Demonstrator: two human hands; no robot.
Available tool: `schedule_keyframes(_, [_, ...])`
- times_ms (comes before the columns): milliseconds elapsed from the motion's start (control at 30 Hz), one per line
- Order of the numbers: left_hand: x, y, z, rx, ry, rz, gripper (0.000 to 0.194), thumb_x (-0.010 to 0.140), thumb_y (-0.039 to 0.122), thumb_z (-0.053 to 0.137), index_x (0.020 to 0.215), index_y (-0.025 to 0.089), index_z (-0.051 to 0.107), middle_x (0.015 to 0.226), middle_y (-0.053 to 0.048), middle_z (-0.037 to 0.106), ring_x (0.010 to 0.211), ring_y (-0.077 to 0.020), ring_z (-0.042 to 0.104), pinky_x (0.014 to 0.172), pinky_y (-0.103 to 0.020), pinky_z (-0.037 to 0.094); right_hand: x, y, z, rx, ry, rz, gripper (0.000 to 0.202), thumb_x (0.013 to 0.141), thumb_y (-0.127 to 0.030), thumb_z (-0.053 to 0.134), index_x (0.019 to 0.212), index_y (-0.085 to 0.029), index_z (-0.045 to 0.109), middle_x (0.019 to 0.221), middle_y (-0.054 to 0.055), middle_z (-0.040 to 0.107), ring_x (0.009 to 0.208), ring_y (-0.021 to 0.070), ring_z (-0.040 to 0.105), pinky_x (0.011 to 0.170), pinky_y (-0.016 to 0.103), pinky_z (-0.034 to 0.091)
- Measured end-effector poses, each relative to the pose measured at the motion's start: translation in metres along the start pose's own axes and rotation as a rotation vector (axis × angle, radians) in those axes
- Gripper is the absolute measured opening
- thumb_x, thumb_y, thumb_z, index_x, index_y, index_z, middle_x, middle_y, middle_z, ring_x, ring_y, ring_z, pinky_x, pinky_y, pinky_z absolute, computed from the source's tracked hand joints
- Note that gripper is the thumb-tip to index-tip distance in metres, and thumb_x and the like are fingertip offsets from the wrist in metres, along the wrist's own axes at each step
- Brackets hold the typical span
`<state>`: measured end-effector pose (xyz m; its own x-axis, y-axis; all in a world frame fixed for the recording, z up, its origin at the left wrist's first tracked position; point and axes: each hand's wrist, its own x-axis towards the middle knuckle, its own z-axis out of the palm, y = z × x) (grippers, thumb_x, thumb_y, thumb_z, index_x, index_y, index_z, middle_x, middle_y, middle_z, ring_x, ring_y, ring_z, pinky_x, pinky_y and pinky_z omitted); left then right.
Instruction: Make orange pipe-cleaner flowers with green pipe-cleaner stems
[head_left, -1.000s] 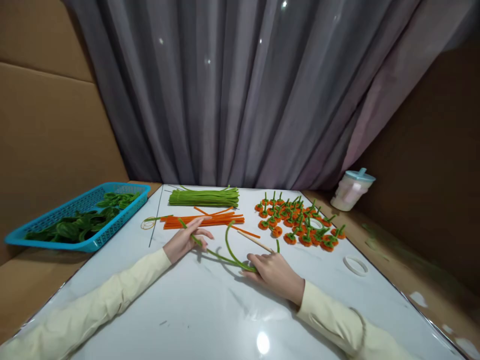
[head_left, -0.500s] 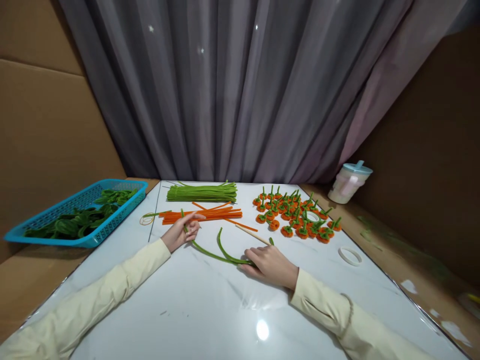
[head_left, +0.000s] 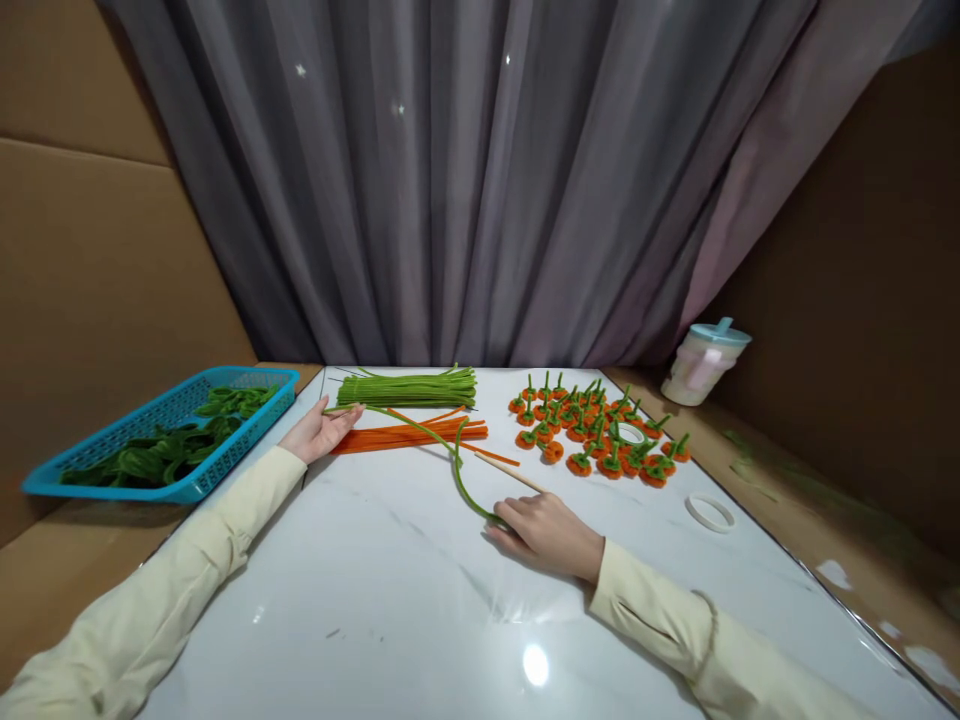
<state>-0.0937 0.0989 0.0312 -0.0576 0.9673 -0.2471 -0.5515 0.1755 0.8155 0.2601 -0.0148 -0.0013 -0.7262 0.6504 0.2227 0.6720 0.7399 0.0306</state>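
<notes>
My left hand (head_left: 321,432) reaches out palm up beside the orange stems, fingers loosely bent. A green chenille stem (head_left: 416,424) runs from its fingertips towards the middle of the table. My right hand (head_left: 551,533) is closed near the tabletop on a second green chenille stem (head_left: 466,493), which curves up from the fingers and crosses the first. A thin wooden stick (head_left: 511,471) sticks out past the same hand; its near end is hidden. Orange chenille stems (head_left: 409,434) lie between the hands, with a thick bundle of green chenille stems (head_left: 405,389) behind.
Several small orange pumpkins with green stalks (head_left: 581,458) stand at right around a roll of white tape. A white ring (head_left: 709,513) lies nearer. The blue basket (head_left: 196,488) at left holds green leaf-like pieces. A lidded cup (head_left: 705,368) stands back right, before the curtain (head_left: 450,200).
My left hand has moved left and its fingers have loosened, drawing one green stem out straighter. The other stem now bends upward from my right hand, which stays nearly in place.
</notes>
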Motion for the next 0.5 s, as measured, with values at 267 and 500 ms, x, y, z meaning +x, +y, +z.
schedule_keyframes(267, [-0.009,-0.033,0.009,0.459,-0.147,0.219,0.028,0.077,0.025,0.063,0.102,0.013,0.061,0.114,-0.013,0.062,0.116,-0.0233,0.052,0.097,-0.031,0.044,0.0,0.0,0.0,0.014,-0.026,-0.009,0.029,0.094,-0.035,0.032,0.083,-0.018,0.052,0.07,0.002,0.062,0.056,0.0101,0.054,0.052,0.025,0.023])
schedule_keyframes(500, [-0.016,-0.063,0.004,1.428,-0.408,0.757,0.037,0.081,0.033,0.053,0.114,0.018,0.059,0.124,-0.01,0.057,0.118,-0.0262,0.049,0.106,-0.042,0.03,0.0,0.001,0.0,0.027,-0.006,-0.014,0.029,0.094,-0.036,0.032,0.082,-0.018,0.052,0.069,0.002,0.062,0.056,0.0102,0.054,0.052,0.025,0.024])
